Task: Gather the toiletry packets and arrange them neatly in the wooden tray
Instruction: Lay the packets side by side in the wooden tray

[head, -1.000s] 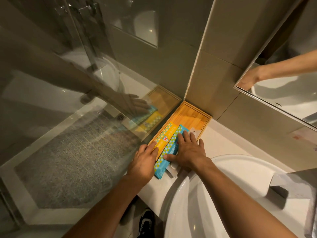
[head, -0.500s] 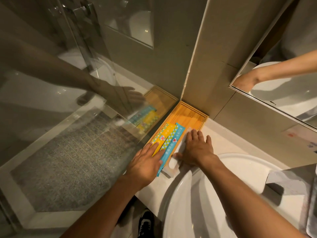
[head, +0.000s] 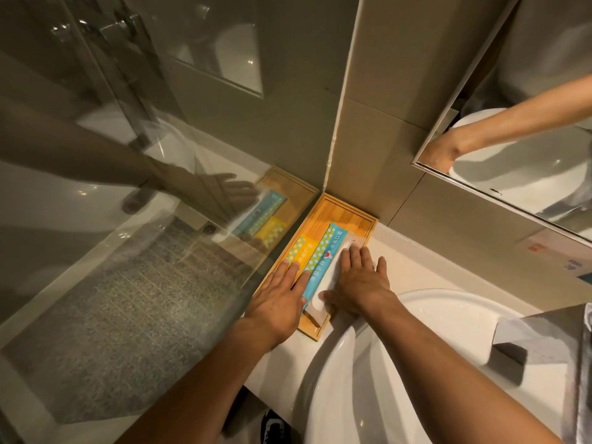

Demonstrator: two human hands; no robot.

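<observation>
A wooden tray (head: pixel 344 210) sits in the counter's corner against the tiled wall and the glass panel. Inside lie three long packets side by side: a yellow one (head: pixel 302 249), a blue one (head: pixel 323 254) and a white one (head: pixel 333 270). My left hand (head: pixel 278 301) lies flat with its fingertips on the near ends of the yellow and blue packets. My right hand (head: pixel 360 283) rests flat on the white packet, fingers spread, covering most of it. Neither hand grips anything.
A white basin (head: pixel 448 363) fills the counter to the right, its rim close to the tray's near corner. A glass shower panel (head: pixel 144 251) stands on the left and reflects the tray. A mirror (head: pixel 528 139) hangs at the upper right. A grey box (head: pixel 544 341) sits by the basin.
The blue and white packets, which stuck out over the tray's near end, have slid farther into the tray. Both hands moved forward with them, and my right hand shifted from the blue packet onto the white one.
</observation>
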